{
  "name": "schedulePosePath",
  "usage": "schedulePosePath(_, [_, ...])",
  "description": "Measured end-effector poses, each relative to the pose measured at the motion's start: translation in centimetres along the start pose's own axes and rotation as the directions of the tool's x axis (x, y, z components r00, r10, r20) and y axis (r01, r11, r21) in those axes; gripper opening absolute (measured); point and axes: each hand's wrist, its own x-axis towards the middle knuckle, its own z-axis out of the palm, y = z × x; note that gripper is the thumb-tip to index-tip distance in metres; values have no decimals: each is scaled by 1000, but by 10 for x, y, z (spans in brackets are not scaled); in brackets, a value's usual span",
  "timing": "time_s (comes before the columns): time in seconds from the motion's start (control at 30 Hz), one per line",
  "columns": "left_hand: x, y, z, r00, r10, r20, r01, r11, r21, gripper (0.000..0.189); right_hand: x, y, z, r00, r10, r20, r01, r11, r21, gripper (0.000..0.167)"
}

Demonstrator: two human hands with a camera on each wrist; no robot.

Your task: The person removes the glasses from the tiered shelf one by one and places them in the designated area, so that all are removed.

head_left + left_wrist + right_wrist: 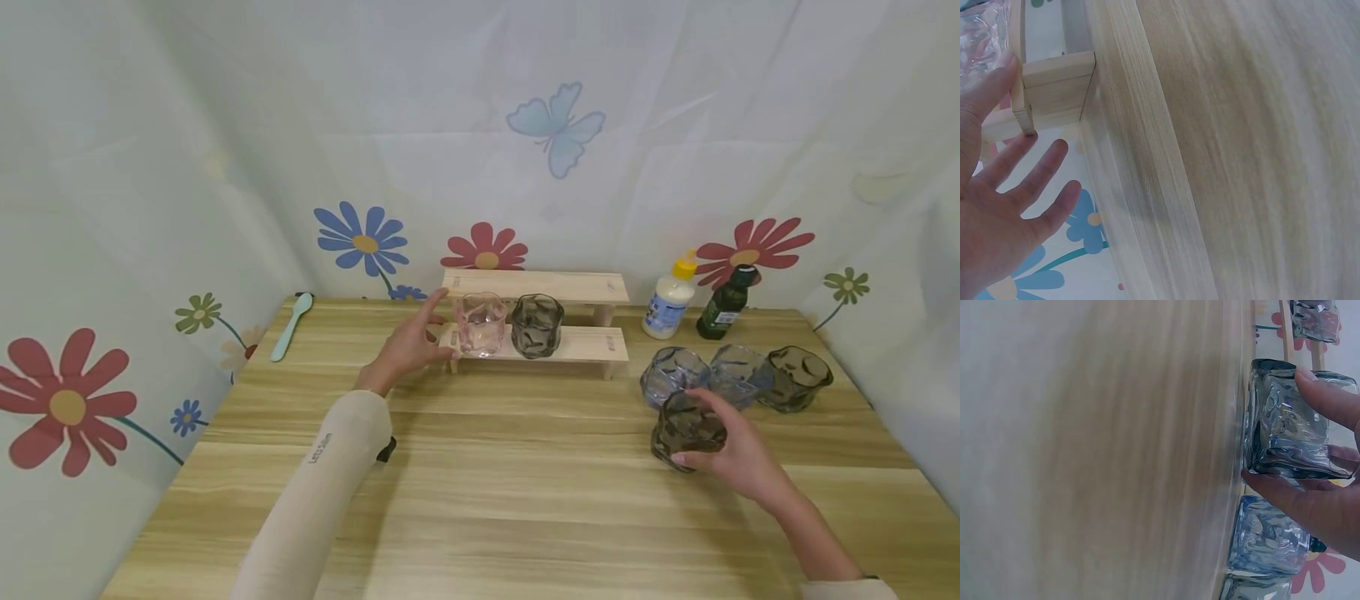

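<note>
My right hand grips a dark grey faceted glass, thumb on one side and fingers on the other, low over the table. In the right wrist view the glass appears large, close to the tabletop. My left hand is at the left end of a two-tier wooden stand, fingers spread and thumb extended. In the left wrist view its thumb and a fingertip meet the end of a tier. A pink glass and another dark grey glass stand side by side on the lower tier.
Beyond the right hand stand two bluish glasses and a brownish-grey glass. Behind them are a white bottle with a yellow cap and a dark green bottle. A mint-green spoon lies at the table's back left. Flower-printed curtain encloses the table.
</note>
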Motion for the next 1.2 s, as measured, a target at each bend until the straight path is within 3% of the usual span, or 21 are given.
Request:
schedulePosePath(0.13, [0,0,0,1000,3,4,-3,1000,-4,107,-1,2,-1,1000,-12,-12,12,1000,-14,92])
schedulePosePath(0.7, [1,0,0,1000,-13,4,13,1000,5,108,-2,1,-4,997,67,45,-66,998,-23,94])
schedulePosePath(0.83, [1,0,0,1000,-8,0,8,1000,7,108,-1,1,-4,997,55,45,-54,998,-18,96])
schedulePosePath(1.07, [1,0,0,1000,-8,11,8,1000,0,108,-1,-3,-15,999,-44,27,45,999,-23,92])
schedulePosePath(1.2, [1,0,1,1000,-8,7,8,1000,1,108,0,-13,-28,999,-22,50,23,999,-35,95])
